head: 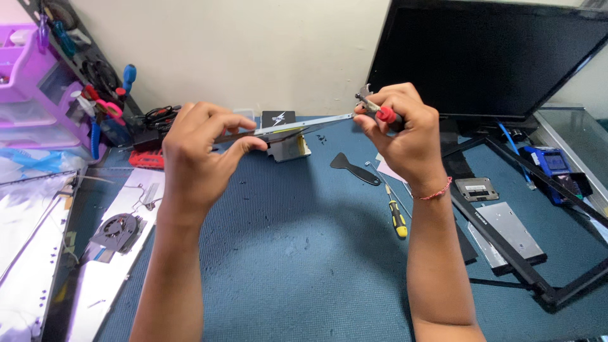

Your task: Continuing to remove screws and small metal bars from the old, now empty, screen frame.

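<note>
Gripping one end of thin metal bracket strip w/ left hand, fingers pinched shut. Clutching red-handled tool in right hand, closed tight at strip's other end. Hovering above blue mat, yellow screwdriver & black spudger lying below.

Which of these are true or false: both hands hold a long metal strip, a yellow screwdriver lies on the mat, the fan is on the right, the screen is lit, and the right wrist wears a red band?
1. Both hands hold the metal strip. True: the left hand pinches one end, the right hand the other.
2. A yellow screwdriver lies on the mat. True.
3. The fan is on the right. False: it lies at the left, on a silver panel.
4. The screen is lit. False: it is dark.
5. The right wrist wears a red band. True.
</note>
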